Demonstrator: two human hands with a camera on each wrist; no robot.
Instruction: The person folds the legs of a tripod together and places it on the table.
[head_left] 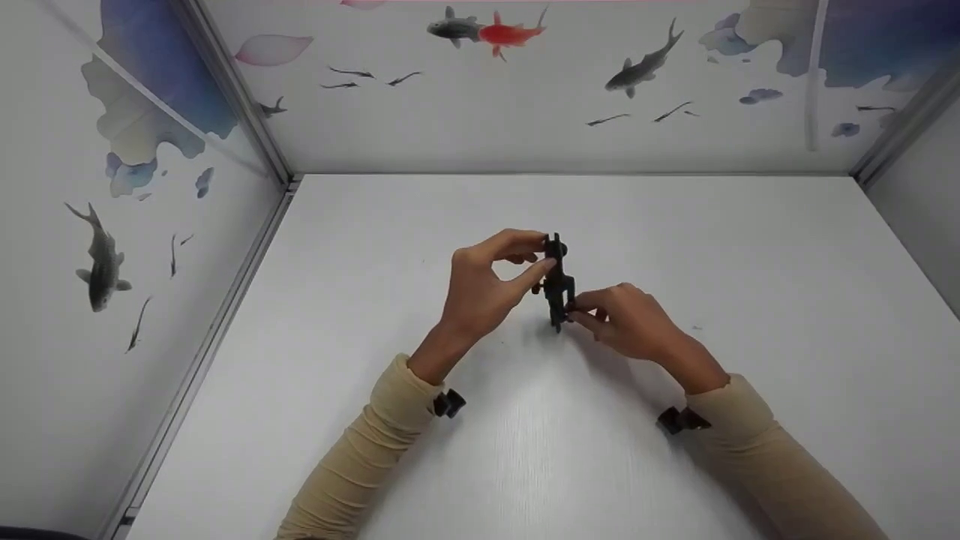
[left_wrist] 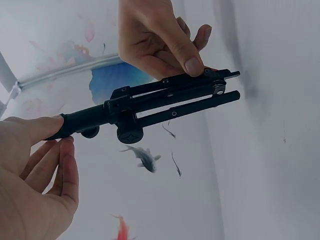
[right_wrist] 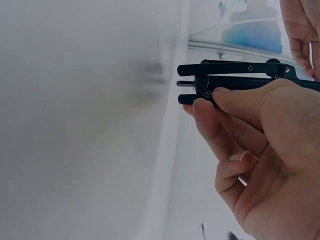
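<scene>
A small black tripod [head_left: 556,281] with folded legs is held roughly upright between both hands above the white table. My left hand [head_left: 484,289] holds its upper end, thumb on one side and fingers on the other, around the tube [left_wrist: 90,118] in the left wrist view. Lower down, my right hand [head_left: 630,319] pinches one leg near its foot end between thumb and index finger. A round knob [left_wrist: 130,131] sticks out at the hub. In the right wrist view, the leg ends [right_wrist: 187,70] lie close together, pointing at the tabletop without touching it.
The white table [head_left: 375,225] is bounded by a back panel [head_left: 525,135] and a left panel [head_left: 45,360], both printed with fish and leaves. Dark wrist cameras [head_left: 450,403] sit at both sleeve cuffs.
</scene>
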